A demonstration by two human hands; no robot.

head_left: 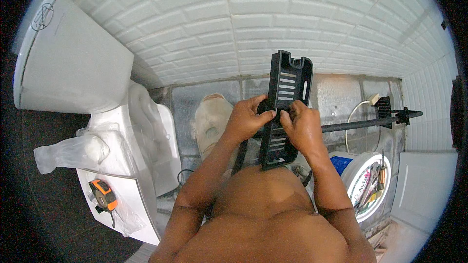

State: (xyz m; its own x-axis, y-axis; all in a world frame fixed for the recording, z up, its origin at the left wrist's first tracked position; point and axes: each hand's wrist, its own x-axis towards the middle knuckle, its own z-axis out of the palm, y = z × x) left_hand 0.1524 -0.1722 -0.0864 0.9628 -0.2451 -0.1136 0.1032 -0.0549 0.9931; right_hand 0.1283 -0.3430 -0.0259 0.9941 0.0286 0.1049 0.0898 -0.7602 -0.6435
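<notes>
Toilet (73, 63), white and wrapped partly in clear plastic (73, 151), stands at the far left against the tiled wall (253, 14). On a white panel (131, 204) in front of it lies an orange and black tape measure (103, 196), inside more plastic wrap. Further right, on the grey floor (336, 97), sits a pale cloth bundle (212, 119), just behind the person's left forearm.

In the middle, both hands hold a black slotted plastic rack (287, 97) upright in front of the chest, its notched top end toward the wall and its lower end near the body. The left hand (246, 117) grips the rack's left edge about halfway down, fingers curled round it and closed on it. The right hand (302, 126) meets it from the other side, fingers bent and pinching the rack's middle, thumb on the front; the two sets of fingertips nearly touch.

To the right of the hands a black rod (370, 122) runs across the floor toward a small black bracket (390, 109) beside the wall. A white cord (356, 117) loops near it. Below the rod stands a white bucket (352, 170) with tools (375, 185) inside, a blue piece (341, 163) at its left rim. At the far right lies a white slab (424, 180).
</notes>
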